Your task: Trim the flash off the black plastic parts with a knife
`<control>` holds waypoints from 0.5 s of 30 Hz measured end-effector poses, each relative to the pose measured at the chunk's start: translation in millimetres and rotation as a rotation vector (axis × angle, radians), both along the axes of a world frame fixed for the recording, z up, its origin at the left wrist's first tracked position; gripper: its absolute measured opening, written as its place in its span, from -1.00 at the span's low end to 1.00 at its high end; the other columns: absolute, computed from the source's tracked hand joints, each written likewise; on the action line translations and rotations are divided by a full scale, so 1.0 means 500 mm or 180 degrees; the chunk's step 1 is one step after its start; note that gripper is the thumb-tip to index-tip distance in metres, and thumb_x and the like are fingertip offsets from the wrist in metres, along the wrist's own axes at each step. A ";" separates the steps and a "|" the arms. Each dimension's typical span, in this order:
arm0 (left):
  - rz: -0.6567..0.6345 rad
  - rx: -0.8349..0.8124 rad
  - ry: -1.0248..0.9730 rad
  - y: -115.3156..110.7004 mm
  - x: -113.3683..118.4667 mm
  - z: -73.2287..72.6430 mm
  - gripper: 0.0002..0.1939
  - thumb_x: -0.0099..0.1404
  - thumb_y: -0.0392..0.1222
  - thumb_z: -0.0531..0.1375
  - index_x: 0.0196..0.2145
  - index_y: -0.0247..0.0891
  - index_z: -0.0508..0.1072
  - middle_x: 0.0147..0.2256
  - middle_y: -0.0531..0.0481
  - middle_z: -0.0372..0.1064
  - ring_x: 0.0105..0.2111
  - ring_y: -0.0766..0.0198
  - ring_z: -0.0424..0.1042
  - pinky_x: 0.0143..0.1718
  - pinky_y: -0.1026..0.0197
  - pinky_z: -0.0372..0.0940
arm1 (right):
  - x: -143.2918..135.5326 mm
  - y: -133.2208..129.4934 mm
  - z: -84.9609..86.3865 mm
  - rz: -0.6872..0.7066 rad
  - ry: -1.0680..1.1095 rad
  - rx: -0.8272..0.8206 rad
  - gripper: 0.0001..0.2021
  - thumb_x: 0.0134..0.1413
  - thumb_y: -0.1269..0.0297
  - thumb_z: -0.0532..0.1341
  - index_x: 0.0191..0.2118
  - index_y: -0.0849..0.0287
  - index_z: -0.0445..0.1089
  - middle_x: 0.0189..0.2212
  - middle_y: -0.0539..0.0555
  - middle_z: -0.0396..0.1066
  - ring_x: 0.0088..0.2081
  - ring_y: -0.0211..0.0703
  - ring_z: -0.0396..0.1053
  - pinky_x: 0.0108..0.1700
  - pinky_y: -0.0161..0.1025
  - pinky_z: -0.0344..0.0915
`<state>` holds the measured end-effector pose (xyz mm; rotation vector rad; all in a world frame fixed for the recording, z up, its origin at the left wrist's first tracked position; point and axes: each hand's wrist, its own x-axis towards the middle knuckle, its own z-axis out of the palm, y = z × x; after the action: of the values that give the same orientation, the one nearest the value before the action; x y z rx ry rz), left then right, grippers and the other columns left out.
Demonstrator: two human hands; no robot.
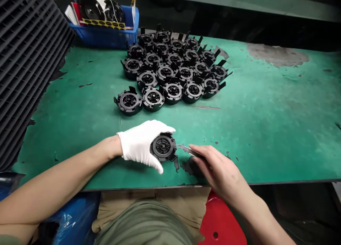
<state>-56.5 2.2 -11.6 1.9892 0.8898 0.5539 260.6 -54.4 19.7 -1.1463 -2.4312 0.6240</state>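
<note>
Got the part (163, 147) in my left hand (140, 144); tool (191, 152) just right; other parts (166, 72) behind, on the table (266, 131); bin (105, 38) back-left

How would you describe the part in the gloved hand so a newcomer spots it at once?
On the green table, a cluster of round black parts stands toward the far side. Nearer the front, the white-gloved left hand holds the black part. Unlike the rest, it is held apart, the right hand pointing a thin tool at it.

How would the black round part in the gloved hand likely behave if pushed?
The black round part looks like moulded plastic, so probably stiff and light. Its thin projecting tab might snap if knocked. Being round, it could roll if tipped on edge.
</note>
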 end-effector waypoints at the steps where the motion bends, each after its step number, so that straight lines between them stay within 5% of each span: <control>1: -0.0027 0.0068 0.0010 -0.001 0.001 -0.003 0.22 -0.15 0.40 0.59 0.35 -0.22 0.38 0.25 -0.32 0.43 0.26 -0.34 0.42 0.37 -0.31 0.26 | -0.002 0.009 0.004 0.0047 -0.0091 -0.0001 -0.66 0.52 0.35 0.18 0.30 0.01 0.34 -0.01 0.11 0.58 -0.06 -0.06 0.58 -0.05 -0.14 0.51; 15: -0.0233 0.0402 0.0273 0.003 0.003 -0.013 0.20 -0.04 0.44 0.54 0.37 -0.25 0.31 0.20 -0.30 0.49 0.21 -0.27 0.49 0.30 -0.21 0.35 | -0.048 0.069 0.010 0.0572 -0.0405 0.0438 -0.83 0.49 0.35 0.24 0.11 0.14 0.35 -0.12 0.14 0.59 -0.16 -0.06 0.59 -0.15 -0.14 0.53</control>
<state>-54.9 3.6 -18.2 2.1645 0.8480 0.4969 236.4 -19.9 24.6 -0.9469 -2.6602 0.4386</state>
